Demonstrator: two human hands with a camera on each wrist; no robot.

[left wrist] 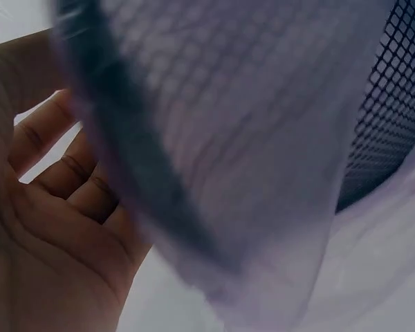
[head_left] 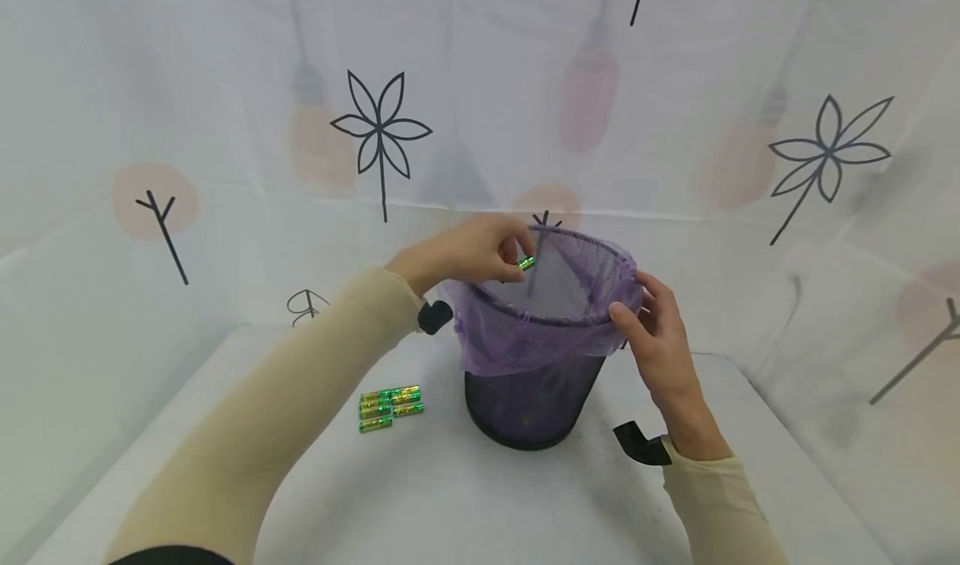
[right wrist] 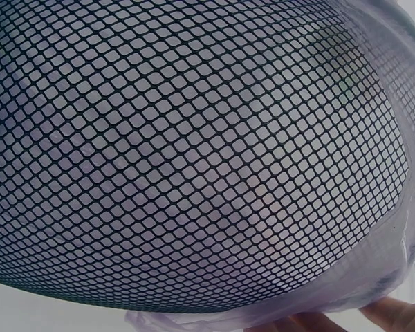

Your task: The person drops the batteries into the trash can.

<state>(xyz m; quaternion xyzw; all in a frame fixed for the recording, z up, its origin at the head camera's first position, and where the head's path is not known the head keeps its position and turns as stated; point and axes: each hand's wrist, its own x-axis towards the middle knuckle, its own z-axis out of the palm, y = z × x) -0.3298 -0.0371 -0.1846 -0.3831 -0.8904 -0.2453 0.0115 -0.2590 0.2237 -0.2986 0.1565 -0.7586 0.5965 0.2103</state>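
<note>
A black mesh wastebasket (head_left: 525,415) stands upright on the table, lined with a thin purple bag (head_left: 498,344) folded over its rim. My left hand (head_left: 480,252) pinches a green-and-gold battery (head_left: 526,262) at the left side of the basket's mouth. In the left wrist view, the rim and bag cover the fingertips of this hand (left wrist: 62,228), so the battery is hidden there. With thumb and fingers, my right hand (head_left: 660,340) grips the bag-covered rim on the right. Fingers (right wrist: 394,315) of it show below the bag in the right wrist view.
Several more green-and-gold batteries (head_left: 386,407) lie grouped in short rows on the white table (head_left: 420,498), left of the basket. A pale cloth (head_left: 480,132) printed with flowers and twigs hangs behind and at the sides.
</note>
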